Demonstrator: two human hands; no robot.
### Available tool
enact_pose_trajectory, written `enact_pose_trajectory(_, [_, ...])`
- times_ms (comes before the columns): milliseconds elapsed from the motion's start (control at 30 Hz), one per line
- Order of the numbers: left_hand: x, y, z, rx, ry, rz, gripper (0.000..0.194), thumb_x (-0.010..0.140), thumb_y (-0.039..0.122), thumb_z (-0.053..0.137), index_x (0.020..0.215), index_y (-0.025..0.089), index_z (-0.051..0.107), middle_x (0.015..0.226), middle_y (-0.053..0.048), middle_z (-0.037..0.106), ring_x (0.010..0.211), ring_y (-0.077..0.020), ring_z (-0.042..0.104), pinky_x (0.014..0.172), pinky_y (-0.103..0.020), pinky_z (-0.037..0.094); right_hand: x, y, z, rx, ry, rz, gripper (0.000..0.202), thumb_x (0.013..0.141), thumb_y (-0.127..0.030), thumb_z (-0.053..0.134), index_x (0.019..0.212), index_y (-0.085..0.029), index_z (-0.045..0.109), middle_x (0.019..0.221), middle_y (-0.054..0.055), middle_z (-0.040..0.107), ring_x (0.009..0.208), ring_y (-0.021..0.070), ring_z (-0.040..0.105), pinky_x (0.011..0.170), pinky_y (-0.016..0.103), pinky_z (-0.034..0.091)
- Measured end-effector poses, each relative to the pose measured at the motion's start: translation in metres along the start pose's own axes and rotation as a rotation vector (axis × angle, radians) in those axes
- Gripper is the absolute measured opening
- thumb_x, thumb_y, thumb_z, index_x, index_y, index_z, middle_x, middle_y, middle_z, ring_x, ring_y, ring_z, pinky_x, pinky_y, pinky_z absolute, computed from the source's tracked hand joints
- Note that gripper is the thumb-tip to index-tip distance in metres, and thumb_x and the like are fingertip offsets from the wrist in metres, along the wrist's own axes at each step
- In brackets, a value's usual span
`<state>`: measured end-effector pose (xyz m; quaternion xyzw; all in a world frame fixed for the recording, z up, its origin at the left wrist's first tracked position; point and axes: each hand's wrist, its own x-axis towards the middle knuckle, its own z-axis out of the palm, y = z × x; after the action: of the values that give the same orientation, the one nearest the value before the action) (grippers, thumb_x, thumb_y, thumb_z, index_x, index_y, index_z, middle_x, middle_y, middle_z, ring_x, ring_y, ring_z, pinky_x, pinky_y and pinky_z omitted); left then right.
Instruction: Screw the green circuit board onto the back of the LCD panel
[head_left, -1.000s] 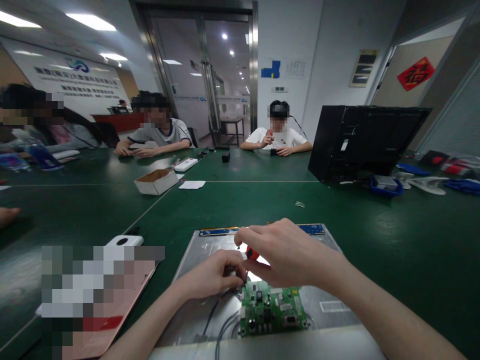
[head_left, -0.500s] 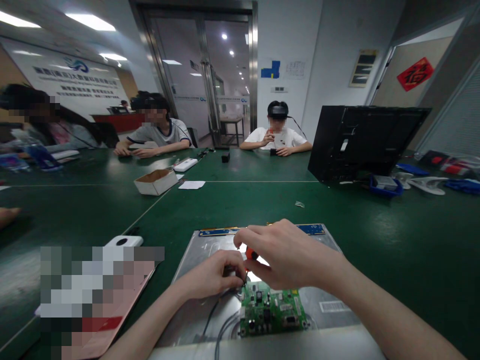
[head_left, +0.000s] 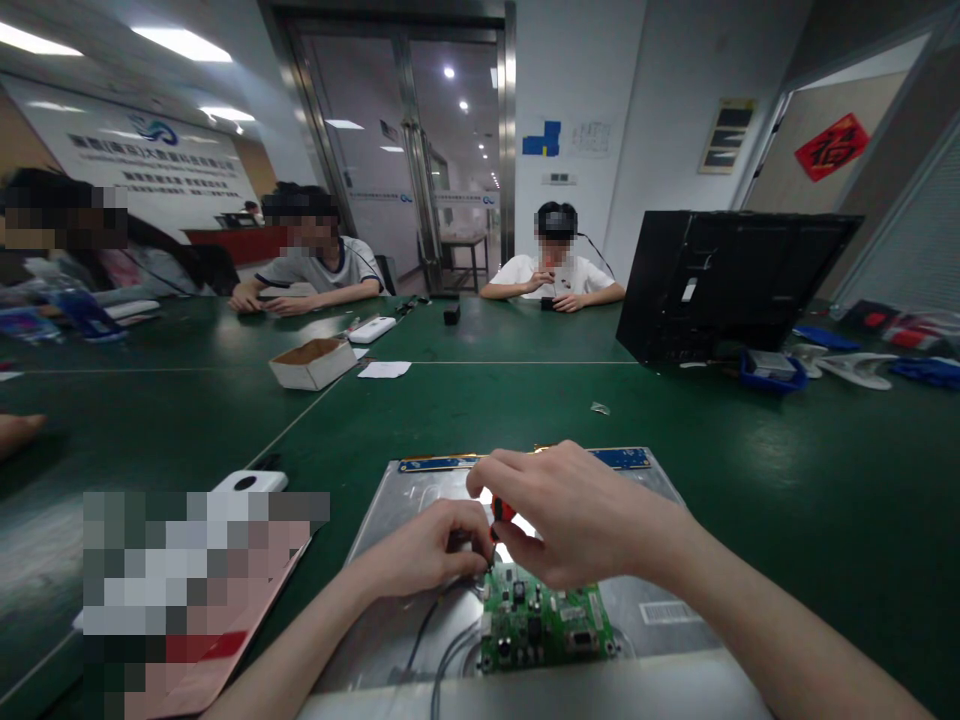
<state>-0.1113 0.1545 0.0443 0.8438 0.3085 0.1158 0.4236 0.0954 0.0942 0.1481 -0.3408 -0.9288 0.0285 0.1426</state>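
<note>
A metal-backed display panel (head_left: 637,540) lies before me, with a green circuit board (head_left: 540,625) on its near half. My right hand (head_left: 562,505) is closed around the red-and-black handle of a screwdriver (head_left: 501,512). The shaft points down at the far left corner of the board. Beside that tip, my left hand (head_left: 454,545) has thumb and fingers pinched together. What they grip, if anything, is too small to make out. Dark cables (head_left: 424,630) run from under my left hand along the panel. A blue circuit strip (head_left: 442,464) lines the panel's far edge.
A pink folder (head_left: 262,575) and a white device (head_left: 251,482) lie to the left. Farther back stand an open cardboard box (head_left: 313,364) and, on the right, a black monitor (head_left: 727,285). A blue tray (head_left: 772,375) sits by it. Several people sit around the green table (head_left: 795,470).
My right hand has shifted very slightly and the screwdriver handle shows a different side, as if turned. The left hand stays in place.
</note>
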Motion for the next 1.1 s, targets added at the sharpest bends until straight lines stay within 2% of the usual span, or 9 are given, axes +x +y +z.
enact_pose_trajectory(200, [0.0018, -0.0014, -0.0019, -0.025, -0.019, -0.006, 0.003, 0.073, 0.017, 0.065, 0.076, 0.017, 0.064, 0.079, 0.001, 0.063, 0.074, -0.016, 0.056, 0.067, -0.025, 0.044, 0.0029, -0.0015, 0.0011, -0.015, 0.021, 0.06, 0.012, 0.093, -0.027, 0.047, 0.102, -0.019, 0.051, 0.091, 0.002, 0.067, 0.062, 0.0119, 0.052, 0.049, 0.028, 0.019])
enact_pose_trajectory(533, [-0.0002, 0.0002, 0.0007, -0.007, -0.009, 0.019, 0.003, 0.074, 0.015, 0.064, 0.076, 0.017, 0.065, 0.081, 0.001, 0.064, 0.076, -0.016, 0.056, 0.07, -0.026, 0.044, 0.0, 0.0006, -0.0003, 0.026, -0.006, -0.012, 0.025, 0.082, -0.02, 0.05, 0.107, -0.016, 0.049, 0.096, 0.005, 0.064, 0.06, 0.0115, 0.045, 0.049, 0.027, 0.023])
enact_pose_trajectory(700, [0.0001, 0.0006, -0.0016, 0.019, -0.009, -0.005, 0.004, 0.075, 0.016, 0.064, 0.079, 0.018, 0.065, 0.084, 0.0, 0.065, 0.08, -0.0174, 0.057, 0.073, -0.027, 0.044, 0.0015, -0.0002, 0.0006, -0.002, 0.008, 0.031, 0.019, 0.087, -0.021, 0.048, 0.105, -0.017, 0.05, 0.094, 0.004, 0.066, 0.059, 0.011, 0.046, 0.048, 0.027, 0.021])
enact_pose_trajectory(867, [0.0018, -0.0027, -0.0028, 0.01, -0.038, 0.009, 0.005, 0.074, 0.016, 0.064, 0.079, 0.017, 0.065, 0.081, 0.001, 0.064, 0.076, -0.0168, 0.057, 0.069, -0.026, 0.044, 0.0023, -0.0012, 0.0015, -0.026, 0.019, 0.069, 0.01, 0.092, -0.026, 0.046, 0.098, -0.019, 0.051, 0.09, 0.001, 0.068, 0.061, 0.0115, 0.052, 0.049, 0.027, 0.019])
enact_pose_trajectory(967, [0.0016, -0.003, -0.0019, 0.025, -0.021, 0.029, 0.003, 0.075, 0.017, 0.063, 0.078, 0.017, 0.064, 0.08, 0.001, 0.064, 0.075, -0.0164, 0.057, 0.067, -0.025, 0.044, 0.0012, -0.0008, 0.0005, -0.017, 0.008, 0.051, 0.01, 0.089, -0.024, 0.049, 0.098, -0.019, 0.051, 0.09, 0.001, 0.067, 0.06, 0.0113, 0.05, 0.049, 0.027, 0.021])
enact_pose_trajectory(1100, [0.0004, -0.0011, -0.0003, 0.074, 0.001, 0.027, 0.003, 0.077, 0.018, 0.062, 0.076, 0.017, 0.065, 0.08, 0.0, 0.065, 0.076, -0.0169, 0.057, 0.069, -0.026, 0.045, -0.001, -0.0003, -0.002, 0.034, -0.006, -0.014, 0.02, 0.082, -0.021, 0.051, 0.102, -0.018, 0.05, 0.094, 0.003, 0.064, 0.063, 0.0121, 0.047, 0.049, 0.027, 0.024])
